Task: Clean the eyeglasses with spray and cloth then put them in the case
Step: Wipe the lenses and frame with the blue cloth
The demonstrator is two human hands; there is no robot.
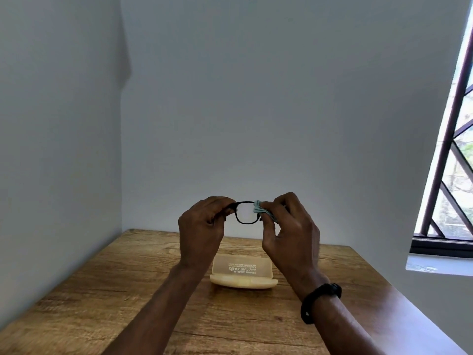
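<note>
Above our wooden bench [102,290], left fingers [220,213] grip the eyeglasses [245,221] while right fingers [277,204] pinch the cloth [263,213], wiping; casing probably follows.

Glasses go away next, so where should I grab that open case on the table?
Best grip the eyeglass case by its low base, coming from the near side: its lid stands raised along the far edge, leaving the front rim free.
</note>
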